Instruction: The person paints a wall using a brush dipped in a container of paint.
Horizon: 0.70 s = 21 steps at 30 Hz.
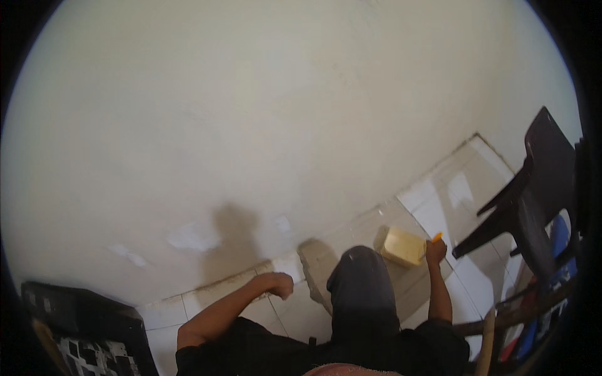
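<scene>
My right hand (437, 251) is closed around the orange handle (438, 237) of a tool, its working end too unclear to name. Just left of that hand sits a pale yellow rectangular plastic container (403, 246) on the floor, tilted in my view. My left hand (282, 285) hangs above the white floor tiles near the foot of the wall, its fingers curled down. Nothing shows in it, but its palm side is hidden. In front of me rises a cream wall (282, 117) with several whiter patches (190, 237) low down.
A dark plastic chair (531, 202) stands at the right, with blue and red items (559, 235) behind it. At the lower left is a black boxy object (84, 310). My bent knee (362, 286) is between my hands, over a brownish sheet (320, 263) on the tiles.
</scene>
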Each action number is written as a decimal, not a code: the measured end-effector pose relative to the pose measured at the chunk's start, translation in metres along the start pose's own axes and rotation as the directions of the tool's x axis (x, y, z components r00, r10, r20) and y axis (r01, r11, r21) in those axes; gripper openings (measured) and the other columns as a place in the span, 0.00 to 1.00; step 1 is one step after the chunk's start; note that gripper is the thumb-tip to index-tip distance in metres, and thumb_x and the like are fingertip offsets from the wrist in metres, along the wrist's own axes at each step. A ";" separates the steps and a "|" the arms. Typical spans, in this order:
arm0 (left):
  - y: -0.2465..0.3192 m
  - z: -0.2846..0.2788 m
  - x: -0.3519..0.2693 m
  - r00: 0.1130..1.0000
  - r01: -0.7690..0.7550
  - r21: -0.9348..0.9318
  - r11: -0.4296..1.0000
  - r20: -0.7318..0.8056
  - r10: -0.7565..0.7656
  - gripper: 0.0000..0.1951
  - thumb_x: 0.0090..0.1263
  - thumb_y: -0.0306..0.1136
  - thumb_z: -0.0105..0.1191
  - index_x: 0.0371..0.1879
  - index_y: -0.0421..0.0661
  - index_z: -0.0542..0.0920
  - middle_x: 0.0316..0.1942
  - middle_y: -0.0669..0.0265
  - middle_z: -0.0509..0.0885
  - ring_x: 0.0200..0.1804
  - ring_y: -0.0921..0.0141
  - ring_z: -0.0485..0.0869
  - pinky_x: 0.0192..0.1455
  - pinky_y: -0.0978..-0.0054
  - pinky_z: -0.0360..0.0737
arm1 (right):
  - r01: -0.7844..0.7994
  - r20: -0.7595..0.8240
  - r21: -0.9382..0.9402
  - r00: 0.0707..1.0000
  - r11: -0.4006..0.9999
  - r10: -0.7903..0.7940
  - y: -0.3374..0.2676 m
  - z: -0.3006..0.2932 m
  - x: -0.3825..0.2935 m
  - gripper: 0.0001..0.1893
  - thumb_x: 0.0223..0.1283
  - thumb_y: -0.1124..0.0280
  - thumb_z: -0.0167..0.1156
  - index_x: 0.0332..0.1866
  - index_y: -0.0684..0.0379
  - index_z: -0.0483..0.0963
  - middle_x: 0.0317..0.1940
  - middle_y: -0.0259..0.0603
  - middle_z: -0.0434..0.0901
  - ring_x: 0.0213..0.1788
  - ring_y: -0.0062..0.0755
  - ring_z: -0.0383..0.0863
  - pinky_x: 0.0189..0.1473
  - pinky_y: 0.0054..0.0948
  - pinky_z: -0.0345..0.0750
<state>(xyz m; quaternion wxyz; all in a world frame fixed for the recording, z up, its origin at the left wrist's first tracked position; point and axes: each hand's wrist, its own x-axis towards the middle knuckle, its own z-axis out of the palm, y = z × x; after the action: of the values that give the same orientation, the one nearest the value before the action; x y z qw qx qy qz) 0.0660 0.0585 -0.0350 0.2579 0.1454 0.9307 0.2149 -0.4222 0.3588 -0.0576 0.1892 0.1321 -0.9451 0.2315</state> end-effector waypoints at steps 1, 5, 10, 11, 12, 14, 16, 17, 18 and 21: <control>0.001 0.000 -0.003 1.000 -0.007 -0.007 1.000 -0.028 0.007 0.09 0.54 0.34 0.55 0.22 0.41 0.81 0.27 0.54 0.81 0.32 0.58 0.80 0.37 0.63 0.76 | 0.012 0.031 -0.048 0.999 0.999 -0.010 0.002 -0.001 0.000 0.19 0.40 0.58 0.70 0.26 0.66 0.77 0.26 0.54 0.80 0.33 0.55 0.81 0.37 0.46 0.76; 0.016 -0.007 -0.010 0.986 0.134 -0.136 0.982 -0.081 -0.146 0.09 0.55 0.34 0.53 0.22 0.42 0.81 0.28 0.54 0.81 0.35 0.56 0.80 0.38 0.63 0.75 | 0.087 0.055 -0.025 0.995 0.996 -0.086 -0.002 -0.006 -0.007 0.17 0.43 0.59 0.67 0.25 0.66 0.77 0.23 0.53 0.80 0.29 0.54 0.81 0.34 0.45 0.77; 0.039 -0.030 -0.013 0.923 0.383 -0.239 0.892 0.055 -0.382 0.10 0.56 0.36 0.53 0.26 0.42 0.84 0.32 0.53 0.83 0.39 0.56 0.81 0.43 0.60 0.76 | 0.060 0.189 0.323 0.974 0.945 -0.126 -0.033 -0.001 -0.028 0.17 0.43 0.60 0.68 0.20 0.66 0.77 0.16 0.46 0.78 0.20 0.37 0.79 0.26 0.35 0.74; 0.043 -0.036 -0.014 0.902 0.428 -0.300 0.853 0.081 -0.424 0.11 0.56 0.37 0.53 0.27 0.42 0.84 0.33 0.52 0.83 0.40 0.55 0.82 0.44 0.59 0.77 | 0.043 0.211 0.345 0.970 0.938 -0.122 -0.040 0.000 -0.032 0.17 0.43 0.59 0.68 0.20 0.66 0.77 0.15 0.45 0.78 0.19 0.34 0.78 0.26 0.34 0.73; 0.047 -0.040 -0.015 0.934 0.355 -0.219 0.909 0.060 -0.351 0.12 0.56 0.37 0.51 0.26 0.42 0.84 0.32 0.52 0.84 0.40 0.56 0.82 0.44 0.60 0.76 | 0.073 0.232 0.392 0.957 0.917 -0.175 -0.046 0.002 -0.035 0.17 0.44 0.59 0.68 0.22 0.66 0.78 0.17 0.46 0.79 0.20 0.37 0.79 0.27 0.35 0.73; 0.054 -0.050 -0.016 0.930 0.363 -0.268 0.893 0.036 -0.367 0.12 0.56 0.37 0.50 0.25 0.42 0.84 0.32 0.53 0.84 0.40 0.56 0.82 0.44 0.61 0.76 | 0.060 0.270 0.463 0.941 0.885 -0.205 -0.054 0.006 -0.039 0.16 0.46 0.59 0.67 0.24 0.65 0.79 0.18 0.46 0.80 0.21 0.39 0.79 0.27 0.35 0.73; 0.062 -0.057 -0.017 0.888 0.457 -0.313 0.833 0.098 -0.450 0.13 0.56 0.38 0.49 0.25 0.42 0.84 0.31 0.53 0.84 0.39 0.56 0.82 0.44 0.61 0.76 | -0.027 0.308 0.499 0.940 0.866 -0.148 -0.056 0.009 -0.041 0.15 0.47 0.60 0.66 0.23 0.64 0.79 0.17 0.44 0.79 0.19 0.34 0.78 0.26 0.33 0.72; 0.065 -0.059 -0.017 0.875 0.483 -0.297 0.824 0.126 -0.468 0.13 0.57 0.39 0.49 0.26 0.43 0.84 0.32 0.54 0.84 0.40 0.57 0.81 0.45 0.62 0.76 | -0.119 0.368 0.488 0.926 0.865 -0.080 -0.056 0.010 -0.039 0.14 0.48 0.61 0.66 0.22 0.64 0.79 0.16 0.42 0.78 0.19 0.31 0.77 0.26 0.31 0.71; 0.067 -0.062 -0.017 0.861 0.509 -0.279 0.814 0.150 -0.487 0.13 0.58 0.39 0.49 0.27 0.44 0.84 0.32 0.55 0.84 0.40 0.57 0.81 0.45 0.62 0.76 | -0.085 0.362 0.522 0.923 0.848 -0.130 -0.054 0.010 -0.037 0.13 0.49 0.62 0.66 0.24 0.64 0.79 0.17 0.41 0.79 0.20 0.28 0.77 0.26 0.29 0.73; 0.072 -0.068 -0.017 0.850 0.526 -0.292 0.799 0.153 -0.503 0.13 0.57 0.39 0.49 0.28 0.43 0.84 0.32 0.55 0.84 0.40 0.57 0.81 0.46 0.62 0.75 | -0.115 0.470 0.606 0.851 0.787 -0.237 -0.046 0.006 -0.026 0.10 0.50 0.66 0.66 0.29 0.64 0.80 0.21 0.37 0.81 0.22 0.23 0.78 0.28 0.23 0.75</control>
<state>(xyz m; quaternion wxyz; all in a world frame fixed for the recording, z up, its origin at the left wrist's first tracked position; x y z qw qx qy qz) 0.0543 0.0920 0.0588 0.3581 -0.1498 0.8777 0.2812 -0.3848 0.3208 -0.0556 -0.1201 0.2755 -0.8277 0.4740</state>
